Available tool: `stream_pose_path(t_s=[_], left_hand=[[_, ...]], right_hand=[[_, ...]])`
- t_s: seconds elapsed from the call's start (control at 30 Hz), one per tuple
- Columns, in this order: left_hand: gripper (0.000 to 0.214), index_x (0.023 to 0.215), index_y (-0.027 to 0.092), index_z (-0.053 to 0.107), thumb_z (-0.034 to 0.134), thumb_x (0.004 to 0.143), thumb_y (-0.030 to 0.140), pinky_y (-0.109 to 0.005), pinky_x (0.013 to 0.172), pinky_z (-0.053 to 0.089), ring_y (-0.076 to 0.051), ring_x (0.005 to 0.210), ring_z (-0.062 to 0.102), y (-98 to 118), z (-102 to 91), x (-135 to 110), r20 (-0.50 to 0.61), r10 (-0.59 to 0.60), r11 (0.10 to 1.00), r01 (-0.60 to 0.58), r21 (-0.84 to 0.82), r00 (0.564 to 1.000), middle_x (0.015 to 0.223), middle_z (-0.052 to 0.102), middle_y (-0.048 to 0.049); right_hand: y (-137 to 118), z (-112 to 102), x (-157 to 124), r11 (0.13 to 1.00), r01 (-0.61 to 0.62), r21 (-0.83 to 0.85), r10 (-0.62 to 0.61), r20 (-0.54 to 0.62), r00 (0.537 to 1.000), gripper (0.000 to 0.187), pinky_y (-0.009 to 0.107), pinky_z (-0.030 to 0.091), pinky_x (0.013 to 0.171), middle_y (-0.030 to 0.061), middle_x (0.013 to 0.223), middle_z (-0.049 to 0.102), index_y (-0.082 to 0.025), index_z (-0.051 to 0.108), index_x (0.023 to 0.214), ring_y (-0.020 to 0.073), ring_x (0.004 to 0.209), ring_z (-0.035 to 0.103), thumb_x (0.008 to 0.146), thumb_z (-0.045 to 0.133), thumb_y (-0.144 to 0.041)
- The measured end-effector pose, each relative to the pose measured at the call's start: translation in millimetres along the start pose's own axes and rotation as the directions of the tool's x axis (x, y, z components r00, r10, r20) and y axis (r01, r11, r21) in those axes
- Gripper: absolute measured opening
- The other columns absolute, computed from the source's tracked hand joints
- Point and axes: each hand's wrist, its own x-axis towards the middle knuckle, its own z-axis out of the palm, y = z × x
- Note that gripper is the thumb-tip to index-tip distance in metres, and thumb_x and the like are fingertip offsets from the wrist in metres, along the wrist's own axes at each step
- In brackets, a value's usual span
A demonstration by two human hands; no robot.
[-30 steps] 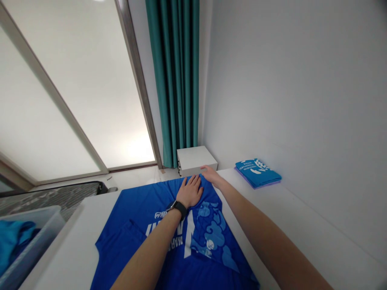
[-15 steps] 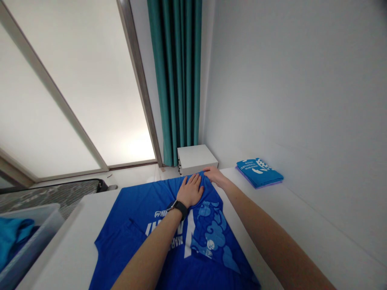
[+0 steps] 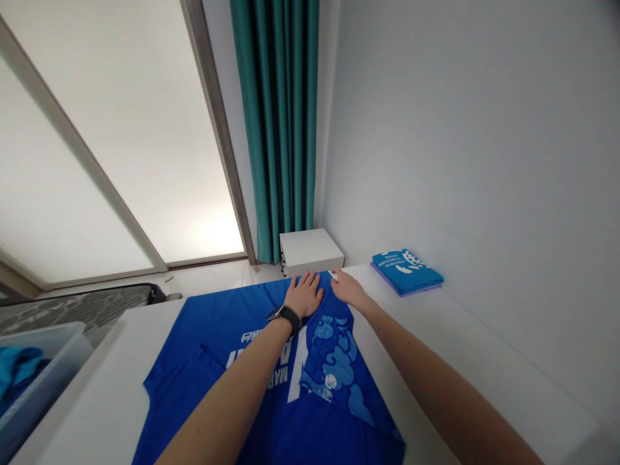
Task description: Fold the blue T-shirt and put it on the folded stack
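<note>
A blue printed T-shirt (image 3: 208, 323) lies spread on a white table (image 3: 116, 381), with white lettering and a light-blue cloud pattern on its right part. The patterned part is folded inward over the front. My left hand (image 3: 303, 296), with a black watch (image 3: 285, 316) on the wrist, rests flat on the cloth near the far edge, fingers spread. At the far right corner of the shirt, my right hand (image 3: 346, 288) has its fingers closed on the edge of the fabric; the fingertips are partly hard to make out.
A folded blue shirt with white print (image 3: 407, 271) sits on a purple folded cloth to the right, near the wall. On the left stands a clear plastic bin (image 3: 72, 349) with blue clothes inside. Beyond the table are a white cabinet (image 3: 310, 248) and a green curtain (image 3: 281, 129).
My right hand has shifted slightly at the corner, its fingers now more curled. My left hand stays flat on the shirt. The view has moved a little.
</note>
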Motion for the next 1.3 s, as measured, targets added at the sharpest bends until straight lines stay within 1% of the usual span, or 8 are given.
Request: stream_pose_path(t_s=[0.17,0.37,0.53,0.67,0.83,1.1,1.2,1.3], left_hand=[[0.053,0.147,0.021,0.038,0.029,0.099,0.039,-0.053,0.117,0.02,-0.025,0.144,0.029,1.1,2.3,5.5,0.006,0.003,1.0,-0.003,-0.001,1.0,0.155,0.036,-0.0088],[0.052,0.146,0.02,0.039,0.028,0.1,0.04,-0.051,0.117,0.021,-0.024,0.144,0.029,-5.6,-1.9,5.4,0.02,0.027,1.0,-0.027,0.006,0.999,0.155,0.036,-0.0087],[0.052,0.146,0.019,0.039,0.026,0.1,0.041,-0.051,0.118,0.02,-0.023,0.145,0.027,-6.5,-6.6,4.9,0.008,0.046,0.999,-0.046,0.005,0.999,0.155,0.035,-0.0089],[0.051,0.145,0.021,0.04,0.028,0.1,0.041,-0.05,0.118,0.019,-0.022,0.145,0.028,7.7,-8.0,9.1,0.004,0.164,0.986,-0.164,-0.016,0.986,0.155,0.036,-0.0072],[0.049,0.142,0.019,0.045,0.033,0.099,0.04,-0.049,0.117,0.023,-0.023,0.142,0.033,22.0,-3.5,13.0,0.033,0.182,0.983,-0.181,-0.022,0.983,0.152,0.04,-0.0102],[0.05,0.145,0.025,0.039,0.03,0.1,0.044,-0.055,0.117,0.019,-0.023,0.145,0.026,19.9,1.3,12.1,0.077,0.181,0.982,-0.177,-0.057,0.98,0.156,0.033,-0.0077],[0.046,0.14,0.024,0.046,0.03,0.101,0.041,-0.05,0.117,0.022,-0.022,0.142,0.032,18.9,-6.5,8.9,0.035,0.19,0.977,-0.186,-0.102,0.981,0.152,0.04,-0.0071],[0.036,0.118,0.022,0.064,0.036,0.099,0.035,-0.04,0.111,0.033,-0.021,0.128,0.046,19.9,-21.2,-0.8,-0.045,0.246,0.959,-0.25,-0.131,0.968,0.135,0.057,-0.0062]], right_hand=[[13.8,-7.9,-38.6,0.997,0.031,-0.064,-0.029,0.028,0.999,0.041,0.033,0.041,0.088,0.0151,0.119,0.067,-0.017,0.048,0.133,0.026,0.106,0.063,0.094,0.047,-0.026],[25.0,-6.1,-70.9,0.966,0.194,-0.17,-0.203,-0.036,0.979,0.035,0.035,0.037,0.093,0.012,0.117,0.064,-0.02,0.058,0.125,0.0262,0.11,0.055,0.091,0.051,-0.024],[46.2,-8.5,-73.1,0.972,0.208,-0.107,-0.217,-0.074,0.973,0.028,0.034,0.038,0.091,0.0087,0.108,0.066,-0.021,0.065,0.116,0.0229,0.104,0.055,0.092,0.049,-0.021],[58.0,-14.6,-72.1,0.967,0.254,-0.007,-0.254,-0.098,0.962,0.035,0.033,0.04,0.093,0.0073,0.109,0.068,-0.019,0.067,0.11,0.02,0.104,0.057,0.09,0.04,-0.009],[54.4,-19.5,-84.7,0.919,0.38,0.108,-0.369,-0.106,0.923,0.038,0.034,0.041,0.097,0.0068,0.108,0.07,-0.02,0.068,0.105,0.0192,0.104,0.059,0.086,0.039,-0.005],[50.3,-19.7,-91.3,0.896,0.44,0.065,-0.438,-0.041,0.898,0.027,0.035,0.04,0.094,0.0067,0.106,0.069,-0.02,0.07,0.098,0.0203,0.102,0.058,0.089,0.046,-0.011],[54.3,-20.8,-89.6,0.887,0.451,0.1,-0.449,-0.039,0.892,0.027,0.034,0.041,0.093,0.0063,0.102,0.069,-0.02,0.069,0.093,0.0197,0.099,0.058,0.087,0.046,-0.009],[57.2,-22.6,-91.1,0.879,0.465,0.105,-0.465,-0.023,0.885,0.029,0.034,0.04,0.094,0.0066,0.1,0.065,-0.02,0.068,0.09,0.0197,0.101,0.056,0.08,0.046,-0.003]])
